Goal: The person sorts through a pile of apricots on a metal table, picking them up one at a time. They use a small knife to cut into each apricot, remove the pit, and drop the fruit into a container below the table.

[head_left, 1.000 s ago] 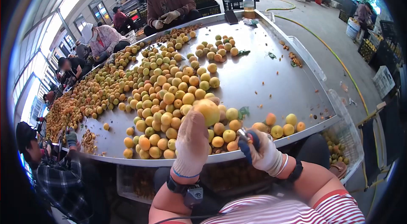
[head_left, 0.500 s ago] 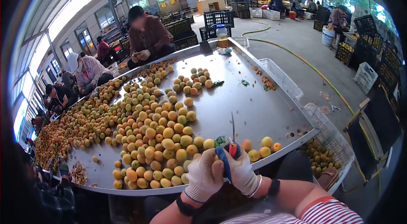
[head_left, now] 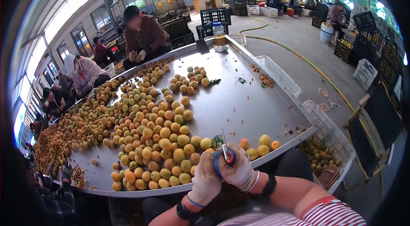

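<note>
the right hand (head_left: pixel 240 168), gloved, has its fingers closed around a cutting tool (head_left: pixel 227 153); the blue and red handle sits at the fingertips and the thin metal blade points up past them. the left hand (head_left: pixel 206 177), also gloved, is curled right beside the handle; whether it grips anything, i can't tell. both are at the near edge of the metal table (head_left: pixel 252 110), just right of the piled fruit (head_left: pixel 165 143).

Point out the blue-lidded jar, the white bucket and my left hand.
Blue-lidded jar (head_left: pixel 218 32), head view, on its body below the lid.
White bucket (head_left: pixel 326 33), head view, on its side wall.
Left hand (head_left: pixel 206 180), head view, mid-glove.
</note>
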Motion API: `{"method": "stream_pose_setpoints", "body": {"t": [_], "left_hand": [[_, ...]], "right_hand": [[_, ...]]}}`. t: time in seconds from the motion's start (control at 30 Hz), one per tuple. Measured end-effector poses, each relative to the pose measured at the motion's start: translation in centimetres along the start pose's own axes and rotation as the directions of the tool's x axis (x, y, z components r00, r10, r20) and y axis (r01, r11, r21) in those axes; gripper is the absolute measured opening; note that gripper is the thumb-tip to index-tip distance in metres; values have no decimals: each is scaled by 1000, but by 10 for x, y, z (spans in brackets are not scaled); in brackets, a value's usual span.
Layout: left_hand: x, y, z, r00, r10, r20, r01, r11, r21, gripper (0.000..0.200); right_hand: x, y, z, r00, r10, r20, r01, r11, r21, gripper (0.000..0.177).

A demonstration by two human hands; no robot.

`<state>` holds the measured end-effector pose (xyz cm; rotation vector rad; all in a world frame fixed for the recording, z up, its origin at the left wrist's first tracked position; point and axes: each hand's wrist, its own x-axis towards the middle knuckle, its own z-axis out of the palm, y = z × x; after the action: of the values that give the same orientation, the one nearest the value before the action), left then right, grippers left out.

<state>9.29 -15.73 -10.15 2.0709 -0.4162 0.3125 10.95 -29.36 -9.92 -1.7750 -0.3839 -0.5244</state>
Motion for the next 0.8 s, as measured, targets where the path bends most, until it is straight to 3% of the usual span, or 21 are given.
{"method": "stream_pose_setpoints", "body": {"t": [0.03, 0.07, 0.13, 0.2, 0.23, 0.27, 0.3, 0.33, 0.4, 0.43, 0.5, 0.53, 0.57, 0.6, 0.63, 0.7, 0.73, 0.77, 0.8], "left_hand": [[-1, -7, 0, 999, 33, 41, -38, 992, 122, 39], [0, -16, 1, 999, 25, 43, -30, 992, 120, 39], [-1, -29, 3, 973, 157, 167, -211, 898, 387, 21], [1, -23, -1, 979, 181, 97, -203, 929, 309, 21], [6, -17, -5, 975, 221, 13, -218, 947, 236, 24], [14, -1, -18, 936, -284, 206, 349, 821, -452, 33], [22, 10, -30, 651, -450, 611, 698, 37, -715, 42], [24, 2, -24, 682, -501, 533, 680, 164, -715, 53], [27, 1, -32, 713, -443, 544, 653, 136, -745, 55], [30, 2, -37, 745, -367, 557, 629, 110, -770, 56], [29, 8, -42, 721, -457, 521, 626, 108, -772, 58], [27, 6, -43, 833, -371, 411, 539, 374, -755, 58], [25, 5, -44, 916, -245, 319, 401, 606, -687, 58], [27, 2, -51, 867, -267, 420, 498, 470, -729, 46], [27, 1, -49, 864, -268, 426, 503, 468, -727, 46], [27, -1, -46, 962, -62, 264, 223, 736, -639, 35], [29, -2, -59, 881, -123, 456, 464, 412, -784, 36], [26, 1, -57, 878, -123, 463, 470, 407, -783, 36], [23, 5, -54, 922, -24, 387, 338, 540, -771, 38]], "right_hand": [[1, 2, 0, 995, -98, -9, 98, 995, 9, 16], [1, 4, -1, 981, -191, -18, 192, 981, 18, 18], [4, -6, -8, 970, -241, 31, 242, 969, -40, 18], [3, 1, -10, 953, -293, 80, 300, 949, -96, 26], [3, 8, -6, 962, -273, 17, 271, 960, 69, 24], [2, 6, -5, 996, -79, 51, 63, 965, 253, 19], [2, 0, -7, 988, 103, 117, -143, 898, 416, 14], [4, -8, -12, 985, 113, 131, -158, 892, 423, 14], [10, -24, -26, 864, 287, 413, -498, 608, 618, 9], [12, -26, -31, 861, 284, 421, -503, 602, 621, 9], [12, -25, -39, 723, 242, 647, -605, 674, 424, 10], [15, -18, -32, 809, 15, 588, -312, 859, 407, 12], [17, -22, -36, 725, 9, 688, -363, 855, 371, 15], [19, -20, -36, 724, -62, 687, -259, 899, 354, 14], [20, -17, -36, 715, -130, 687, -151, 930, 334, 13], [24, -19, -43, 782, -157, 603, -41, 953, 301, 14], [26, -20, -46, 821, -65, 568, -178, 915, 362, 10], [25, -32, -51, 884, 107, 456, -247, 933, 260, 16], [26, -32, -53, 896, 176, 409, -347, 851, 394, 23]]}}
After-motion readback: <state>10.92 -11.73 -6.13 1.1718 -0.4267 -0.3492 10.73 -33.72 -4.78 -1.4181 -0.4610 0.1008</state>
